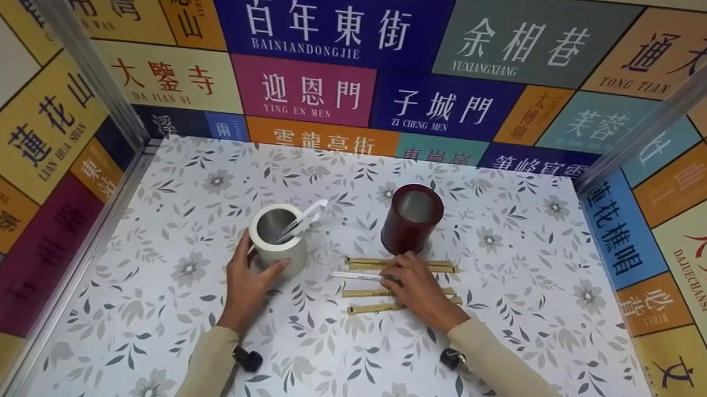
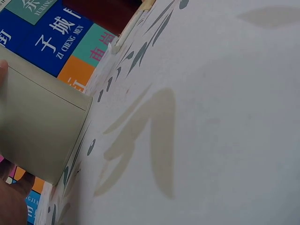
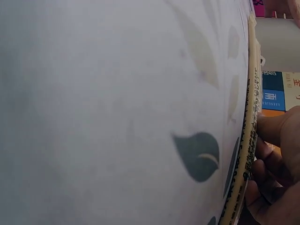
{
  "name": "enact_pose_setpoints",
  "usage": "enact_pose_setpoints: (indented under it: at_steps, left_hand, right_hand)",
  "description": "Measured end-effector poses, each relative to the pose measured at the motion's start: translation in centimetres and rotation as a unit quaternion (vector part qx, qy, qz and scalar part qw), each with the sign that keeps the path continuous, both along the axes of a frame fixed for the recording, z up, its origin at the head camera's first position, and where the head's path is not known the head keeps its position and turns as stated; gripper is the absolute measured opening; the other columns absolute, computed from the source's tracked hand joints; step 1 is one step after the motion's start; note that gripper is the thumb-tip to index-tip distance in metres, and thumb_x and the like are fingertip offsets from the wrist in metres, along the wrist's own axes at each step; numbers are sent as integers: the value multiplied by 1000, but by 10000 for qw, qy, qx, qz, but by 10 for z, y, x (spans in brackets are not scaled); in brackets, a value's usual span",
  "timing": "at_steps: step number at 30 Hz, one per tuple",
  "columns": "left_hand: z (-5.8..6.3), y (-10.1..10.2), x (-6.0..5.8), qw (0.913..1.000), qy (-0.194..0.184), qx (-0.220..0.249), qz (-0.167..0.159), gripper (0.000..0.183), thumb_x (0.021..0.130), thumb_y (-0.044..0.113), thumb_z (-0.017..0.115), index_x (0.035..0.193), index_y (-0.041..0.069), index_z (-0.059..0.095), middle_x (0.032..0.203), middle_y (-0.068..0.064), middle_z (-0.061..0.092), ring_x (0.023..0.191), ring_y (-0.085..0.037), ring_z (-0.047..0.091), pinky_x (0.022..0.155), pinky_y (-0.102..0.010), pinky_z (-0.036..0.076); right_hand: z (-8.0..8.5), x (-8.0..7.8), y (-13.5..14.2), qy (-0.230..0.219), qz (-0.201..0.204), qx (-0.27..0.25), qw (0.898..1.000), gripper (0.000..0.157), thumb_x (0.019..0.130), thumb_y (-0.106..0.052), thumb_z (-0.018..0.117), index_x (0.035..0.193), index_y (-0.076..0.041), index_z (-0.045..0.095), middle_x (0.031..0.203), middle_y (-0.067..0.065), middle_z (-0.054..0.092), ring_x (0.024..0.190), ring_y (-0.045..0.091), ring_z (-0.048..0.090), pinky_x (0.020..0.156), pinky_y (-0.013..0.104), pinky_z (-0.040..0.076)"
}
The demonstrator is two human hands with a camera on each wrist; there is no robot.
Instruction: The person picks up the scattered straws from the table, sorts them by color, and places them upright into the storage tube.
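Note:
On the left of the table stands a cream cylindrical cup [image 1: 282, 258] with a metal inside, also in the left wrist view. Slim white printed sticks [image 1: 304, 219] lean in it, their tops past the rim. My left hand [image 1: 253, 278] grips the cup's side, thumb toward the front and fingers at the left. My right hand [image 1: 416, 285] pinches the right end of a white stick [image 1: 352, 276] lying on the table. Several slim tan sticks [image 1: 360, 294] with dark print lie beside it, partly hidden under the hand. The right wrist view shows curled fingers [image 3: 269, 176] close by a tan stick [image 3: 246, 154].
A dark red cylindrical cup [image 1: 410, 229] stands just behind the tan sticks. The table [image 1: 318, 368] has a white floral cover. Upright panels with Chinese lettering [image 1: 311, 91] enclose the back and both sides, with metal posts [image 1: 107, 67] at the corners.

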State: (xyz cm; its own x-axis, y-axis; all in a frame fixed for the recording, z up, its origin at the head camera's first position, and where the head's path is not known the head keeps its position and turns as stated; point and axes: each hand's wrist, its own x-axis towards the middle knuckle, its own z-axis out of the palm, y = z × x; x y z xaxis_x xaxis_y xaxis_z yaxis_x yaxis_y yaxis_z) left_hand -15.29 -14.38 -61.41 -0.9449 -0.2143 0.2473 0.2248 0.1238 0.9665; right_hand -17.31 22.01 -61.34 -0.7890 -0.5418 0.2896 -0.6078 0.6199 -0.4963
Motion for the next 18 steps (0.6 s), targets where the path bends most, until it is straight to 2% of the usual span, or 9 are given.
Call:
enact_pose_setpoints:
  at_steps: [2, 6, 8, 12, 15, 18]
  left_hand:
    - [-6, -2, -3, 10000, 16, -16, 12, 100, 74, 6, 90, 157, 19, 37, 154, -14, 44, 144, -32, 38, 120, -57, 28]
    - [-9, -5, -3, 9999, 116, 10, -19, 99, 72, 10, 91, 156, 19, 39, 153, -12, 46, 143, -31, 40, 119, -55, 31]
    - [-10, -5, -3, 9999, 151, 26, -37, 99, 72, 13, 92, 155, 21, 40, 153, -11, 46, 143, -31, 41, 119, -54, 32]
    - [-8, -5, -3, 9998, 194, -15, -51, 96, 74, 22, 92, 155, 26, 40, 153, -8, 47, 143, -29, 41, 119, -54, 32]
    - [-7, -4, -2, 9998, 196, -15, -51, 95, 74, 26, 91, 155, 29, 40, 153, -6, 47, 143, -30, 41, 119, -56, 31]
    - [-7, -2, -1, 9998, 181, 15, -88, 96, 75, 24, 91, 155, 29, 39, 154, -6, 46, 143, -31, 40, 119, -57, 30]
  right_hand:
    - [1, 0, -2, 112, -17, 137, 9998, 10, 91, -12, 76, 100, -10, 79, 105, 3, 67, 97, 19, 54, 82, 39, 50]
    - [7, 0, -6, 335, 22, 162, 9993, 8, 88, -11, 80, 95, -10, 77, 100, 0, 66, 94, 17, 54, 80, 36, 50]
    - [11, 0, -8, 407, 83, -41, 9991, 9, 86, -9, 81, 94, -9, 76, 98, -1, 66, 92, 16, 53, 78, 33, 49]
    - [27, -1, -13, 302, 250, -799, 9960, 9, 86, -6, 80, 93, -9, 75, 94, 0, 67, 90, 17, 55, 77, 30, 49]
    - [42, -3, -17, 21, 270, -1287, 9913, 9, 90, -8, 77, 99, -10, 74, 94, 0, 66, 90, 17, 57, 78, 31, 52]
    - [56, -5, -21, -311, 225, -1586, 9866, 14, 92, -10, 74, 107, -9, 74, 96, 0, 66, 92, 18, 59, 79, 38, 57]
